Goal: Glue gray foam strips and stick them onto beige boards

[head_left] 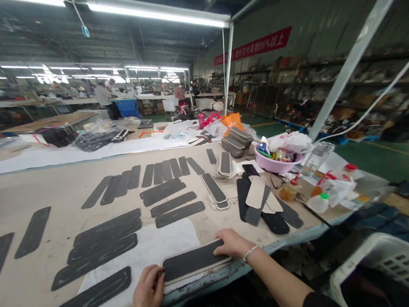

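A long rounded panel, dark grey with a pale border (191,262), lies at the table's front edge, partly over a white sheet (173,236). My left hand (147,290) pinches its left end with curled fingers. At the right end my right hand (233,244), with a bracelet on the wrist, grips the panel between thumb and fingers; some fingertips are hidden. To the left of my hands, a dark strip with shiny streaks (77,306) rests on the table. More dark strips (105,238) lie overlapping beyond it.
Dark and beige pieces (261,201) are piled right of the panel. Behind them stand stacked bordered panels (237,142) and a purple basin (279,163) of bottles. Glue-like bottles (320,203) stand near the right edge. A white plastic basket (395,269) is below, and a metal post (359,52) rises at right.
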